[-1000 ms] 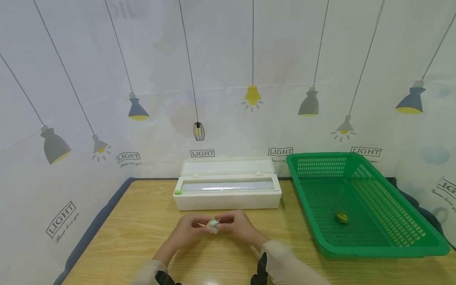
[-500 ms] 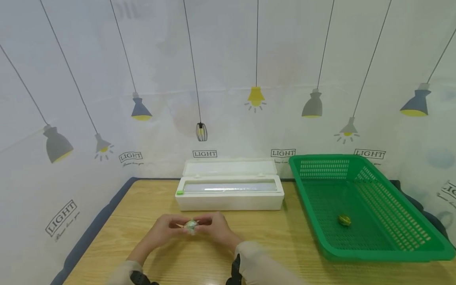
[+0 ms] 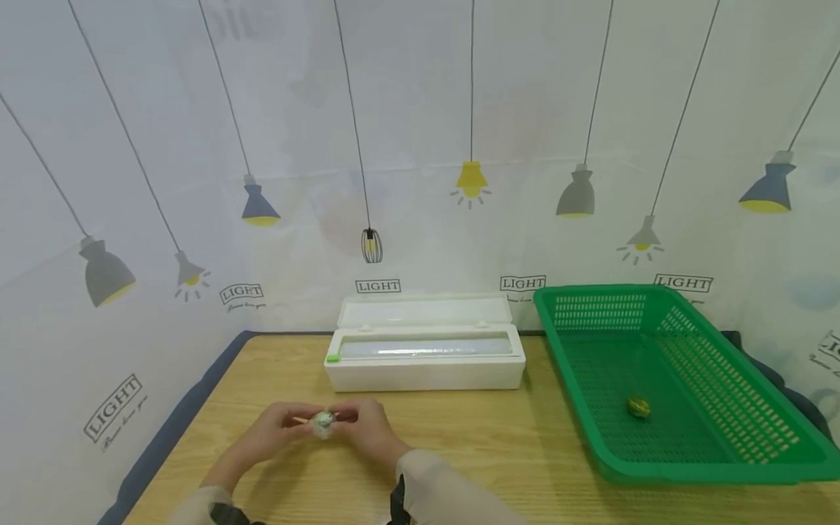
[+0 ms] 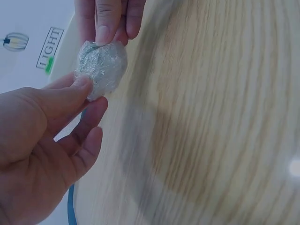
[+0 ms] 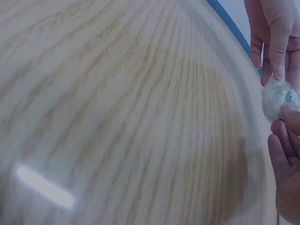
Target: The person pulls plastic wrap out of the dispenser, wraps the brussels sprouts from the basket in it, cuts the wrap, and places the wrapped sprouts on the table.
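Note:
A small roundish bundle wrapped in crinkled clear cling film is held up between both hands over the wooden table. Something whitish and green shows through its layers. My left hand pinches it from the left, thumb on the near face and fingers behind. From the opposite side my right hand pinches it too, its fingertips at the film's edge in the left wrist view. In the right wrist view the bundle sits at the right edge, partly covered by a thumb.
Behind the hands stands a white cling film dispenser, lid raised, with a film roll inside and a green slider. On the right a green plastic basket holds a small yellow-green striped item. A patterned backdrop rises behind the table.
Both hands have moved left across the table, carrying the wrapped bundle between them. The dispenser and the basket stay put, apart from a slight shift of the head view.

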Demonstrator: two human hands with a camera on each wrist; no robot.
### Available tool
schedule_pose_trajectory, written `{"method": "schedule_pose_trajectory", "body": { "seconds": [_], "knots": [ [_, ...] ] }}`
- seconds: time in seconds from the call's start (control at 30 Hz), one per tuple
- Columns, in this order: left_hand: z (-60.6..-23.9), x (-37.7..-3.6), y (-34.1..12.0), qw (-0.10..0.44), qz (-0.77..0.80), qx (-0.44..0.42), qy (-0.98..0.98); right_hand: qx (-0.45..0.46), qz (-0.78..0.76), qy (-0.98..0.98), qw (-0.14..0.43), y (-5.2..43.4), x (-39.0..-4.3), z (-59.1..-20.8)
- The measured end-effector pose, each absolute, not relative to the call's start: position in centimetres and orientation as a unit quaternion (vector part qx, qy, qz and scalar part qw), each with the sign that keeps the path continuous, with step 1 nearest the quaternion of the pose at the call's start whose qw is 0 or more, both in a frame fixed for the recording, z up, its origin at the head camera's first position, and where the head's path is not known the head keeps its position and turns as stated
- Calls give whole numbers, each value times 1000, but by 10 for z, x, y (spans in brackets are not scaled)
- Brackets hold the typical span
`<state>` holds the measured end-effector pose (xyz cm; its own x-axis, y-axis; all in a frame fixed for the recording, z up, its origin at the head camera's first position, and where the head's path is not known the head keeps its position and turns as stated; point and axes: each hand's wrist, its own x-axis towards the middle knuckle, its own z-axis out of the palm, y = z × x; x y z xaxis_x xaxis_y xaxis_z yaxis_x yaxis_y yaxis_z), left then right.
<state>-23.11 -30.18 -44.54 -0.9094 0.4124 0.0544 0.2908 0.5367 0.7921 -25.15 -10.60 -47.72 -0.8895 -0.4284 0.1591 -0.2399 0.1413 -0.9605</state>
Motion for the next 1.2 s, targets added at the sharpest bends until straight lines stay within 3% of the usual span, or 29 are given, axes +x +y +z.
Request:
{"method": "schedule_pose_trajectory", "body": {
  "seconds": [0.17,0.67,0.93,1.2],
  "knots": [
    [-446,-231,-313,59,430,212,875,-227,-617,751,66,-118,-252,-478],
    [-449,-226,-332,-42,427,184,884,-177,-633,754,9,-155,-254,-474],
    [-456,-225,-335,-44,454,115,883,-178,-630,756,-13,-164,-255,-479],
    [-461,-225,-328,-36,442,80,893,-172,-628,759,11,-160,-254,-487]
  ]
}}
